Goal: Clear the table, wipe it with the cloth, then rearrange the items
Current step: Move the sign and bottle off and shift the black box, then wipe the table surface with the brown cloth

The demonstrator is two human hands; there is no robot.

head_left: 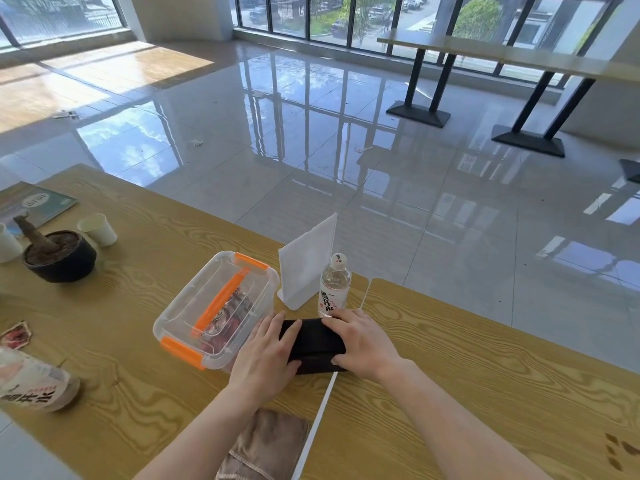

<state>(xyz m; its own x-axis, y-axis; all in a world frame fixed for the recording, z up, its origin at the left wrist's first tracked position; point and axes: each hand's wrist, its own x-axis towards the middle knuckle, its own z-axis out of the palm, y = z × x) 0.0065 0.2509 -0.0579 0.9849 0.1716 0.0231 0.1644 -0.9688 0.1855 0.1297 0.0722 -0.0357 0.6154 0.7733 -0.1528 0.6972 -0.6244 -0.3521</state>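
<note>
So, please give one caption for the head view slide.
Both hands hold a black pouch beside a clear box.

Glossy tiled floor reflecting tall windows, sunlit, long bar table at right

At frame centre on the wooden table, a clear plastic lidded box sits left of a folded black cloth; behind the cloth stand a white napkin holder and a clear water bottle.

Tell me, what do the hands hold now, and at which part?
Both hold the flat black object: left hand on its left end, right hand over its right end. It rests on the table.
</note>
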